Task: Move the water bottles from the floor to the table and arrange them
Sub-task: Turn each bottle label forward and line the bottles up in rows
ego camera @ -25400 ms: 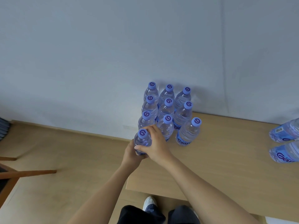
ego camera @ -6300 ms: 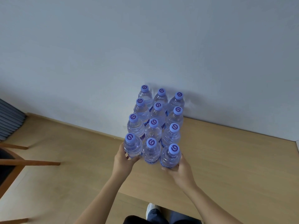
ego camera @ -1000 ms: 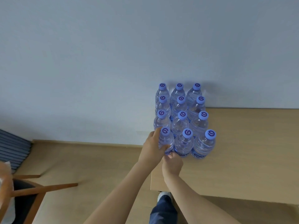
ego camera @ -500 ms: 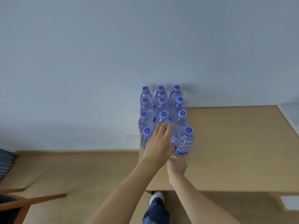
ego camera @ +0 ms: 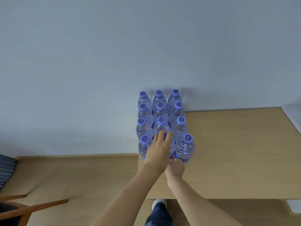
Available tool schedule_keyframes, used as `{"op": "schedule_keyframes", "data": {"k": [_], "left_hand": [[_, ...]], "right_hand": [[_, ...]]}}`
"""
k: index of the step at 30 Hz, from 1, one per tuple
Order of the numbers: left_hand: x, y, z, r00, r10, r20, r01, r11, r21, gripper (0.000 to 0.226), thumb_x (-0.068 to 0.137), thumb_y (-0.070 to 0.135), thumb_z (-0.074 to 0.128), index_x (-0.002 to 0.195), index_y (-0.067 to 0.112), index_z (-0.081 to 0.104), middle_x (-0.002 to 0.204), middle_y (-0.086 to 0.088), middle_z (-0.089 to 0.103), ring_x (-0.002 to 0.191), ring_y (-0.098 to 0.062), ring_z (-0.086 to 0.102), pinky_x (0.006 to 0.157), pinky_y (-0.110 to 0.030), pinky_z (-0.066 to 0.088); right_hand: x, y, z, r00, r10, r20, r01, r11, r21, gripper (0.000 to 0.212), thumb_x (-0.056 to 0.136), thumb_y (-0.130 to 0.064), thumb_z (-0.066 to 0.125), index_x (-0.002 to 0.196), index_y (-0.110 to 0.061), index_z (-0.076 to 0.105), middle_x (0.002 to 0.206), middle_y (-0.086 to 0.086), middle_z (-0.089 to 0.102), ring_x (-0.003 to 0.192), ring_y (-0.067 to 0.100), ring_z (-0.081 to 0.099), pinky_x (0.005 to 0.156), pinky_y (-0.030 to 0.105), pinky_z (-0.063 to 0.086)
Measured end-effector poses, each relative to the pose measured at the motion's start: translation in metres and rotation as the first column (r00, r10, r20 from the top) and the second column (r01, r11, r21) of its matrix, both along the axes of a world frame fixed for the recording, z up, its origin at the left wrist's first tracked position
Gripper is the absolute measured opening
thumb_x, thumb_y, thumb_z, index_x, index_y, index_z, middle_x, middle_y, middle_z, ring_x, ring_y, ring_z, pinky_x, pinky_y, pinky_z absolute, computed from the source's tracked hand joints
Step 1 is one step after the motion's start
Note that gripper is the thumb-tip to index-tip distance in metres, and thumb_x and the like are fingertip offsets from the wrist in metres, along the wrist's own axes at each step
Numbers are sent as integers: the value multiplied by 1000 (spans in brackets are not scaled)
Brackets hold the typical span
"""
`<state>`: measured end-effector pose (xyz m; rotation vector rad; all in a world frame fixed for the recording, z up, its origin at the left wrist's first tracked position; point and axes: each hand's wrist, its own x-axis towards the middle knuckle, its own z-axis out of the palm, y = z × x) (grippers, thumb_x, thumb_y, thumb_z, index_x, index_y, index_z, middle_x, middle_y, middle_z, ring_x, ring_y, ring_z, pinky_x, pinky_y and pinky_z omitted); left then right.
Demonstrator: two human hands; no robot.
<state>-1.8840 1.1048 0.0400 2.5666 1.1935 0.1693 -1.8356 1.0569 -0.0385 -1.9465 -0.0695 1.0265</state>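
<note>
Several clear water bottles with purple caps [ego camera: 160, 121] stand upright in a tight block, three wide, at the back left corner of the wooden table [ego camera: 236, 152], against the wall. My left hand [ego camera: 158, 152] lies over the top of the front middle bottle [ego camera: 172, 148] with fingers stretched forward, hiding its cap. The front left bottle [ego camera: 145, 148] and front right bottle [ego camera: 184, 149] flank it. My right hand [ego camera: 175, 168] sits low on the table at the base of the front row, and its fingertips are hidden under my left hand.
The table's left edge runs just beside the bottle block, with wooden floor [ego camera: 73, 173] below. A wooden chair [ego camera: 32, 207] stands at the lower left. A white surface [ego camera: 293, 115] adjoins the table's right end. My shoe [ego camera: 158, 203] shows under the table's front edge.
Within the last second my left hand shifted from the front left bottle onto the front middle one. My right hand stayed at the base of the front row.
</note>
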Motion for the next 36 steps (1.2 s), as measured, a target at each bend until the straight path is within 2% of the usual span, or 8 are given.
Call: {"op": "schedule_keyframes", "data": {"k": [5, 8, 11, 14, 17, 20, 29, 36], "left_hand": [[5, -5, 4, 1000, 8, 20, -10, 997, 71, 66, 75, 2, 69, 134, 14, 40, 138, -4, 37, 125, -24, 40, 80, -30, 50], [18, -11, 6, 997, -77, 16, 73, 979, 192, 78, 52, 6, 81, 125, 9, 53, 125, -10, 56, 119, -29, 54, 103, -39, 46], [37, -16, 7, 988, -147, 46, 133, 963, 235, 78, 48, 16, 85, 120, 11, 56, 115, -5, 61, 111, -25, 60, 109, -41, 37], [52, -24, 16, 986, -162, 30, 156, 978, 138, 64, 59, 20, 83, 118, 13, 58, 112, -4, 59, 103, -24, 60, 94, -35, 51], [60, -28, 22, 987, -148, -70, 149, 989, 12, 50, 82, 10, 64, 129, 11, 45, 130, -7, 42, 114, -26, 48, 75, -30, 46], [61, -28, 26, 977, -144, -156, 139, 989, -41, 61, 81, 3, 66, 134, 11, 37, 137, -9, 32, 116, -28, 43, 79, -34, 51], [66, -22, 22, 981, -142, -135, 138, 990, -40, 53, 79, -7, 60, 127, 7, 42, 130, -11, 36, 109, -28, 45, 67, -34, 49], [65, -19, 14, 982, -142, -126, 139, 990, -31, 59, 80, 3, 69, 131, 12, 40, 134, -8, 34, 113, -27, 44, 68, -35, 52]], "right_hand": [[4, -6, 3, 998, 4, -59, -2, 1000, 22, 12, 85, 3, 55, 75, -3, 51, 74, 8, 52, 64, 18, 39, 54, 25, 33], [14, -14, 8, 997, 25, -76, -23, 1000, 19, 18, 91, -7, 53, 73, -5, 48, 73, 8, 49, 64, 19, 36, 53, 27, 31], [27, -29, 9, 998, 0, -66, 0, 1000, -5, 24, 90, -8, 57, 68, -7, 48, 71, 6, 52, 60, 18, 41, 53, 28, 33], [41, -41, 10, 999, -32, -11, 32, 999, -19, 4, 89, -7, 60, 89, -2, 60, 88, 10, 59, 62, 14, 45, 51, 23, 37], [55, -43, 10, 999, -27, 46, 25, 999, 35, 9, 88, -8, 61, 97, -9, 57, 91, 7, 59, 68, 12, 50, 54, 24, 39], [60, -40, 9, 994, 33, 102, -38, 998, 49, 15, 87, -8, 62, 89, -21, 55, 84, 0, 60, 76, 16, 57, 66, 29, 44], [63, -25, 4, 976, 56, 212, -56, 998, -8, 31, 84, 2, 54, 62, -19, 54, 69, -1, 57, 72, 26, 55, 66, 34, 44], [64, -28, 0, 974, 61, 217, -67, 998, 21, 18, 86, 0, 57, 83, -17, 63, 80, 0, 64, 80, 22, 62, 73, 36, 52]]}}
